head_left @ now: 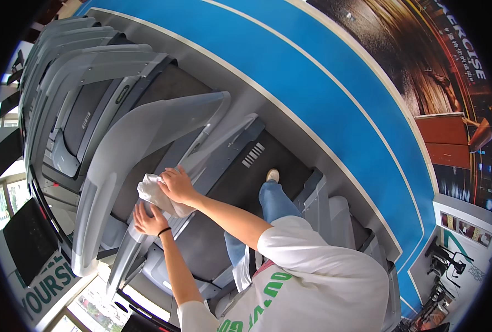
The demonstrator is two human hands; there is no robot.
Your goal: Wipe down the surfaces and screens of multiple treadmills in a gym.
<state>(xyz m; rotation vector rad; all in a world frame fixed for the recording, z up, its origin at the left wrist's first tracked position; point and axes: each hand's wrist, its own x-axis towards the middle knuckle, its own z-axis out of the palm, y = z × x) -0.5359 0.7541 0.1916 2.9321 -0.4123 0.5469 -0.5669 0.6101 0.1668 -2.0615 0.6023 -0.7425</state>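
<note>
A white-grey cloth (153, 191) lies bunched over the grey handrail of a treadmill, in front of me to the left. My right hand (177, 186) grips its right side with bent fingers. Just below the cloth, my left hand (149, 219), with a black band at the wrist, rests at the handrail (131, 252). Its fingers are somewhat spread, and their tips reach the cloth's lower edge. Part of the cloth hangs down beneath my right hand. My foot in a light shoe (272, 175) stands on the dark treadmill belt (235, 188).
A neighbouring treadmill's thick grey side rail (113, 144) curves close beyond my hands. Several more treadmills stand in a row at the far left, with dark screens (30, 242) by the windows. A blue floor track (312, 94) with pale lines runs behind the machines. Exercise equipment (448, 263) stands at the right.
</note>
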